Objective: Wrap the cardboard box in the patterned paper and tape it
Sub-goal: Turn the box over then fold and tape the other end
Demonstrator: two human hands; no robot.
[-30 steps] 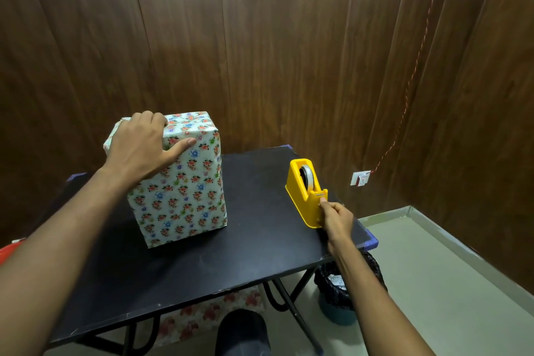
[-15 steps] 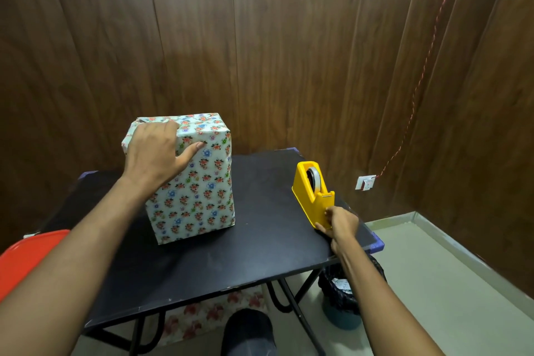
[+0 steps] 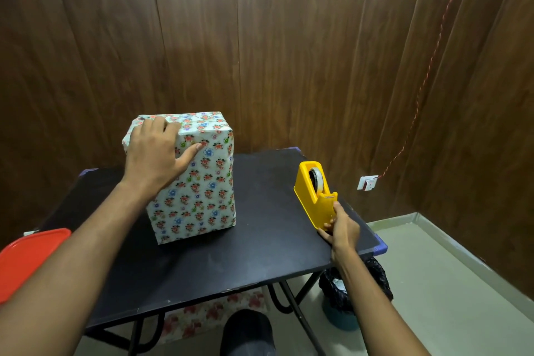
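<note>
Upright at the black counter's (image 3: 260, 257) left-centre: cardboard box (image 3: 199, 182), fully sheathed in matte floral patterned paper, corners creased. Left hand (image 3: 156, 156) presses its top edge, fingers flat, thumb spread on the front. Right hand (image 3: 341, 228) pinches the glossy yellow plastic tape dispenser (image 3: 315, 196) at the cutter. Risk: folds may spring open if pressure lifts; the tape could twist.

L hand (image 3: 154, 157) on wrapped box (image 3: 199, 188); R hand (image 3: 341, 227) pinches tape dispenser (image 3: 316, 196).

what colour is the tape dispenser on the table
The tape dispenser is bright yellow, seen clearly in the head view, with the right hand at its near end.
</note>
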